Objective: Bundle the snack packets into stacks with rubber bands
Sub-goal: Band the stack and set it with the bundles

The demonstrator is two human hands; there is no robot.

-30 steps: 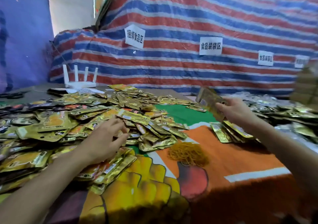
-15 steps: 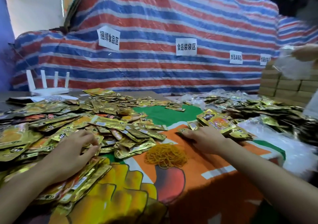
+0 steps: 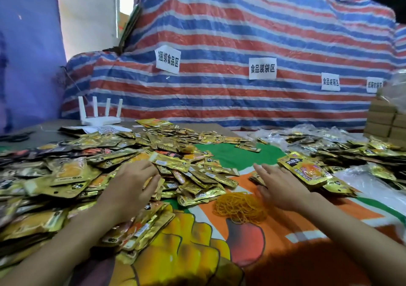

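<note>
A big loose heap of gold snack packets covers the left half of the table. My left hand rests palm down on this heap, fingers curled over a few packets. A tangle of orange rubber bands lies in the middle on the colourful cloth. My right hand hovers flat just right of the bands, fingers spread, holding nothing. Right beside it lies a stack of gold packets, with more packets beyond.
A colourful printed cloth covers the table. A white router stands at the back left. A striped tarp with paper labels rises behind. Cardboard boxes stack at the far right, clear plastic bags lie near them.
My right hand set the stack it held a second ago down on the right pile and now pulls back empty. The left hand stays on the heap. The view swung left again.
</note>
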